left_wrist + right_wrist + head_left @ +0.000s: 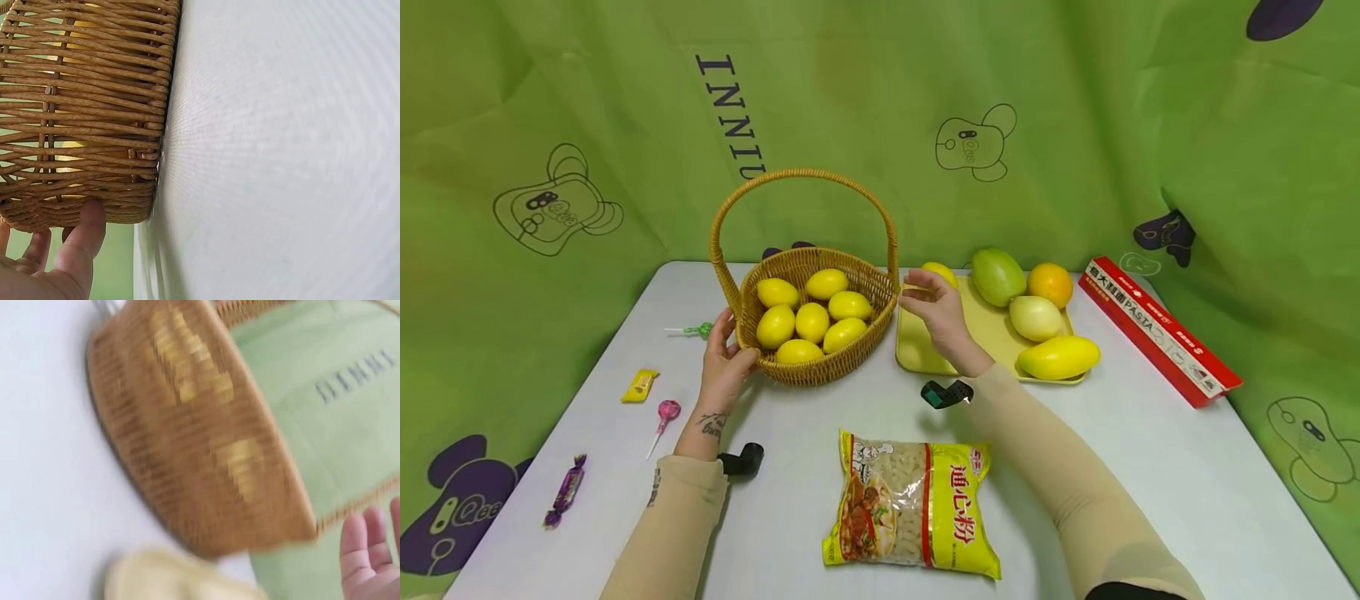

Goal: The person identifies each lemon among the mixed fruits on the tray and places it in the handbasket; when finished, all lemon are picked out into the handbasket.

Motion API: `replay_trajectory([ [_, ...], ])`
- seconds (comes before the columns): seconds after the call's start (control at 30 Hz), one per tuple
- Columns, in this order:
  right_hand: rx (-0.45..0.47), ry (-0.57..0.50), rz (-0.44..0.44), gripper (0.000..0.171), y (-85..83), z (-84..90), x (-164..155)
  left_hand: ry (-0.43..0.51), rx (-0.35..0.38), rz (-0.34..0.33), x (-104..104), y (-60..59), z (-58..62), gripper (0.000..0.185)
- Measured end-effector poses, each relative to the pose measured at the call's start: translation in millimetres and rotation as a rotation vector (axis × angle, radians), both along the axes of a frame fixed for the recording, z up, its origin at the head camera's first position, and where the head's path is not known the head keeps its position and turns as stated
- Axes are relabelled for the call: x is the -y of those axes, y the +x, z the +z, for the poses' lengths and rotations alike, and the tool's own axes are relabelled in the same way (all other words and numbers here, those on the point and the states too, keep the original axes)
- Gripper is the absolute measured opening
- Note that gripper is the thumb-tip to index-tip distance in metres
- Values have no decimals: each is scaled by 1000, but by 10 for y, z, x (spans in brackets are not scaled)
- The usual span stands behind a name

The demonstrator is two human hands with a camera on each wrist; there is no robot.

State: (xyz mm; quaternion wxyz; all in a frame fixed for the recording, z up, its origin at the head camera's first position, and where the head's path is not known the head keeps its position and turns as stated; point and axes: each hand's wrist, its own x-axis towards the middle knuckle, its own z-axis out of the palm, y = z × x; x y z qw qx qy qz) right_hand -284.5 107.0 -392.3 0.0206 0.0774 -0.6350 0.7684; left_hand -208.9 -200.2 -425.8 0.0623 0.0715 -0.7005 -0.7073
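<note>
A brown wicker basket (865, 343) with a tall arched handle stands on the table, several yellow lemons (812, 322) inside it. My left hand (724, 371) holds the basket's left end. In the left wrist view the thumb (92, 215) lies against the woven wall, and the other fingers reach round the end. My right hand (942, 317) is just off the basket's right end, above the left part of a yellow tray (917, 350), with nothing in its fingers. The right wrist view, blurred, shows those fingertips (354, 531) beside the basket's end.
On the tray lie a lemon, a green fruit (997, 277), an orange (1049, 285), a pale fruit (1035, 318) and a yellow mango (1060, 357). A red pasta box (1157, 329) is at right, a macaroni bag (913, 504) in front. Lollipops (668, 410) and wrapped candies (565, 492) lie left.
</note>
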Motion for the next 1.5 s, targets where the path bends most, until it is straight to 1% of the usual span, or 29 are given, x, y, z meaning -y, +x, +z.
replay_trajectory([
  [0.07, -15, -21, -37, 44, -72, -57, -125, 0, 5, -1, -5, 4, 20, 81],
  [0.2, -32, -17, -106, 42, -284, -187, -343, -10, 10, -4, -12, 13, 42, 80],
  [0.27, -25, 18, -134, 44, -398, -250, -433, -13, 11, -5, -13, 14, 36, 80],
  [0.37, 7, 103, -167, 49, -552, -331, -533, -26, 4, -4, -8, 9, 10, 80],
  [0.5, 74, 220, -187, 55, -667, -400, -613, -30, -13, -2, -6, 5, -34, 80],
  [0.67, 125, 265, -182, 61, -738, -452, -632, -13, -25, -4, 0, -5, -59, 80],
  [0.9, 155, 363, -147, 66, -825, -488, -624, -27, -18, 5, 1, -3, -48, 81],
  [1.1, 164, 400, -135, 66, -853, -502, -587, -16, -14, 8, 5, 8, -44, 81],
  [1.3, 192, 436, -150, 66, -852, -508, -547, 6, -14, 1, 7, 18, -58, 82],
  [1.4, 179, 461, -175, 65, -847, -492, -529, -6, -15, -1, 7, 9, -60, 82],
  [1.5, 161, 459, -199, 63, -850, -476, -516, -25, -23, 4, 17, -1, -58, 81],
])
